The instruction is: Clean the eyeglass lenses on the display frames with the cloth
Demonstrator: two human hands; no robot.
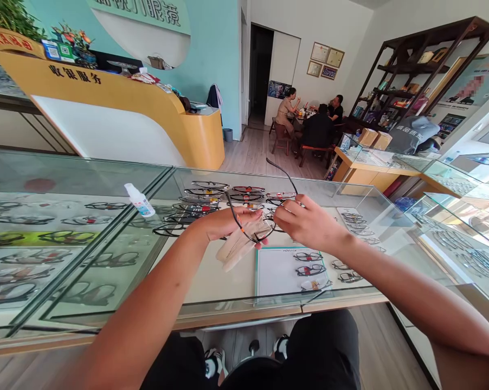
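Note:
Black-framed eyeglasses (pixel 242 229) with a touch of orange on one temple are held up over the glass counter, temples unfolded and pointing away from me. My left hand (pixel 228 222) pinches a beige cloth (pixel 237 248) against the front of the frame; its fingertips are partly hidden behind cloth and frame. Closed fingers of my right hand (pixel 309 223) grip the other side of the same eyeglasses near the hinge. Behind and below my hands, several eyeglasses (pixel 206 192) sit in rows on the counter. A white spray bottle (pixel 139 200) stands left of them.
Glass display cases (pixel 106 244) hold more eyeglasses below the top. A teal-edged white board (pixel 275 276) with several frames lies under the glass. Beyond are a yellow reception desk (pixel 163 108), seated people (pixel 287 111) at a table, and a dark shelf (pixel 411 70).

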